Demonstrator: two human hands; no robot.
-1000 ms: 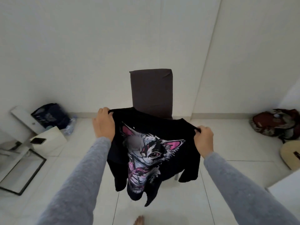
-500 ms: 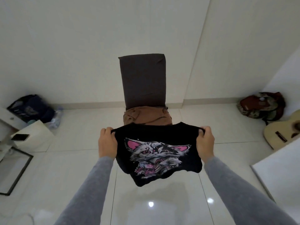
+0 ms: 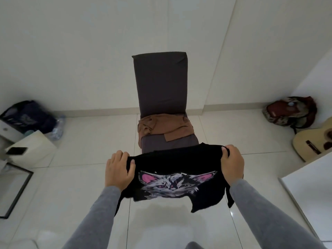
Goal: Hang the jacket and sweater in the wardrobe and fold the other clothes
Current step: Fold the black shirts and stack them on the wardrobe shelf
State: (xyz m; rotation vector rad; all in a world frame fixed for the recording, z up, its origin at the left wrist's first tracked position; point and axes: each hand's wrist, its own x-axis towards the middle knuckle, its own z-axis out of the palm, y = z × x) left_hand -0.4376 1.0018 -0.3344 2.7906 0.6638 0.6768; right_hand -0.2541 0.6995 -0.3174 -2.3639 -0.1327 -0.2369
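Two grips — left hand (image 3: pixel 118 170), right hand (image 3: pixel 232 165) — pinch black shirt (image 3: pixel 170 159) | chair (image 3: pixel 161 83), brown garment (image 3: pixel 167 127) beyond | guitar (image 3: pixel 312 142) right

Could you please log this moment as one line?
left hand: grips black cat T-shirt | right hand: grips same | brown garment: on chair seat

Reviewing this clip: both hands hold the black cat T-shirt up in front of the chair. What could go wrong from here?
1. The T-shirt hangs in mid-air, gripped only at its top edge by the left hand and right hand; a fold made unsupported may come out crooked.
2. The brown garment covers the back of the chair seat, so laying the shirt there may rumple both.
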